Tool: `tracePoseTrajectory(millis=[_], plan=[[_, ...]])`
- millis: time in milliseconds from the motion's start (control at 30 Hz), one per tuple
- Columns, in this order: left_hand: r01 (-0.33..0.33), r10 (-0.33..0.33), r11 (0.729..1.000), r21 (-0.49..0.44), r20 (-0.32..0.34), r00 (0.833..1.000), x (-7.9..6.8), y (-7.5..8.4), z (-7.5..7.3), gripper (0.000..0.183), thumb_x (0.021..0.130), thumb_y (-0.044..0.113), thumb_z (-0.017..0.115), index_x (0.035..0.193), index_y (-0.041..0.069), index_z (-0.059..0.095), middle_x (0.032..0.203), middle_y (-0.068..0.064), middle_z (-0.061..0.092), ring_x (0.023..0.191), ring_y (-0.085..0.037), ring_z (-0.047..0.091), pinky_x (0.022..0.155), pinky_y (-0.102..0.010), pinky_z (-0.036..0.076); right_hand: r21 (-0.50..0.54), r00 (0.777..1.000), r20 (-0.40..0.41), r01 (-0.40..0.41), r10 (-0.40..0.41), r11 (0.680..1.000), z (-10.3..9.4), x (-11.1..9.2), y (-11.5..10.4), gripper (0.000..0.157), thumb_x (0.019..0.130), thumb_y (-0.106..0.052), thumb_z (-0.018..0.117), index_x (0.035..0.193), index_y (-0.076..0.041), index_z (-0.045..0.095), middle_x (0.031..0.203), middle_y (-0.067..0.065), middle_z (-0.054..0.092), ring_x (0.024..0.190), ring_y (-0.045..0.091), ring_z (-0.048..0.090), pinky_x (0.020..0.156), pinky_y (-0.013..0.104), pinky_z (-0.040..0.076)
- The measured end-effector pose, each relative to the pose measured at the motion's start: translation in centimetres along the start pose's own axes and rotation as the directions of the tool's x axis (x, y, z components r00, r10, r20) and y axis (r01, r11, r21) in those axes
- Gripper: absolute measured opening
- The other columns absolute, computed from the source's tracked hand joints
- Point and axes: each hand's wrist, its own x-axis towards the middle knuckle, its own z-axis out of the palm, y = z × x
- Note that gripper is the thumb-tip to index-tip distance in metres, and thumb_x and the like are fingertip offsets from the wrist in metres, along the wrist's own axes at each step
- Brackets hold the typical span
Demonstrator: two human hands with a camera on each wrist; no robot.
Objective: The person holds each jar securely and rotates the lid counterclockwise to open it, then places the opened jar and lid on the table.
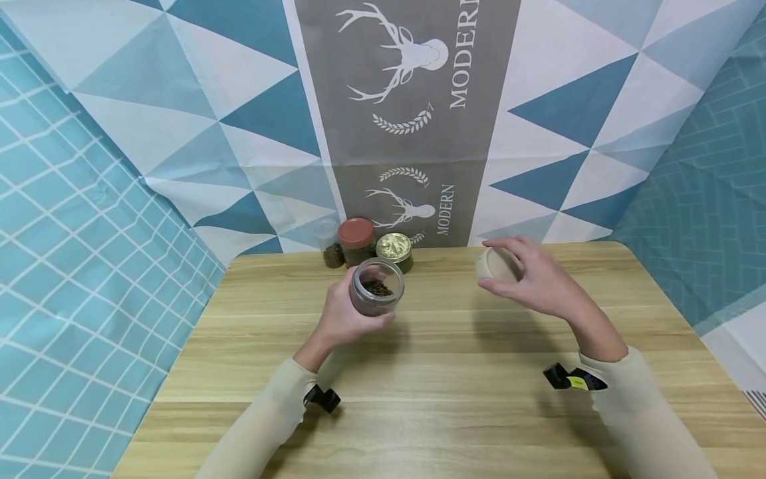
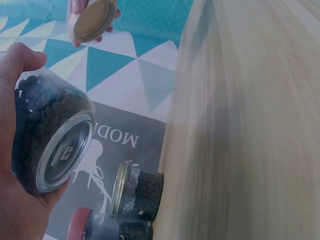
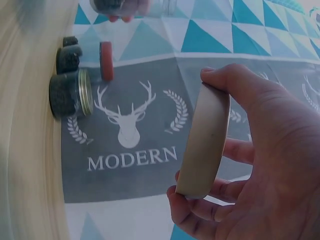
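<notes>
My left hand [image 1: 348,307] grips a clear open-topped jar [image 1: 377,306] above the table, its mouth tipped toward the head camera. Dark pellets [image 2: 37,117] lie inside it, seen through the wall in the left wrist view. Off to the right, my right hand [image 1: 541,276] holds a round beige lid [image 3: 204,142] by its rim, thumb on one edge and fingers on the other. The lid is tilted on its side in the air, apart from the jar. Its hollow underside faces the left wrist camera.
Along the back of the table [image 1: 455,399] stand a red-lidded jar [image 1: 356,233], a gold-lidded jar [image 1: 395,247] and a small clear container [image 1: 332,255] with dark contents. Just behind them rises a patterned wall covering [image 1: 413,146]. Blue tiled sheets flank both sides.
</notes>
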Motion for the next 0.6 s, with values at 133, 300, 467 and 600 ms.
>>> tracePoseTrajectory(millis=[133, 300, 467, 600], plan=[[0.005, -0.005, 1.0, 0.005, -0.012, 1.0, -0.1, -0.3, -0.5, 0.083, 0.068, 0.01, 0.102, 0.142, 0.001, 0.066, 0.13, -0.021, 0.082, 0.119, -0.035, 0.08, 0.109, -0.018, 0.056, 0.011, 1.0, -0.007, -0.007, 0.007, 1.0, -0.7, -0.2, 0.7, 0.071, 0.098, -0.037, 0.086, 0.16, -0.013, 0.06, 0.148, 0.025, 0.058, 0.116, 0.042, 0.064, 0.089, 0.058, 0.062], [0.015, -0.015, 1.0, 0.004, -0.025, 1.0, -0.3, -0.6, -1.1, 0.083, 0.068, 0.006, 0.101, 0.141, -0.003, 0.064, 0.131, -0.023, 0.081, 0.12, -0.037, 0.08, 0.11, -0.016, 0.054, 0.049, 1.0, -0.02, -0.014, 0.015, 0.999, -1.6, -0.5, 1.7, 0.071, 0.099, -0.031, 0.086, 0.161, -0.01, 0.059, 0.148, 0.026, 0.057, 0.118, 0.043, 0.062, 0.092, 0.061, 0.062], [0.02, -0.019, 1.0, 0.014, -0.029, 0.999, -0.3, -0.5, -1.3, 0.083, 0.068, 0.007, 0.102, 0.141, -0.001, 0.065, 0.13, -0.02, 0.082, 0.121, -0.036, 0.08, 0.111, -0.017, 0.053, 0.025, 0.999, -0.038, -0.028, 0.029, 0.999, -2.0, -0.5, 2.2, 0.072, 0.098, -0.032, 0.087, 0.161, -0.01, 0.059, 0.149, 0.026, 0.058, 0.121, 0.044, 0.061, 0.095, 0.066, 0.062], [0.018, -0.017, 0.999, 0.032, -0.033, 0.999, -0.3, -0.5, -1.4, 0.083, 0.068, 0.008, 0.102, 0.141, 0.0, 0.065, 0.129, -0.014, 0.083, 0.121, -0.034, 0.08, 0.111, -0.018, 0.053, -0.016, 0.999, -0.045, -0.029, 0.028, 0.999, -2.0, -0.3, 2.1, 0.073, 0.096, -0.036, 0.088, 0.159, -0.011, 0.061, 0.149, 0.027, 0.059, 0.12, 0.045, 0.062, 0.09, 0.063, 0.062]])
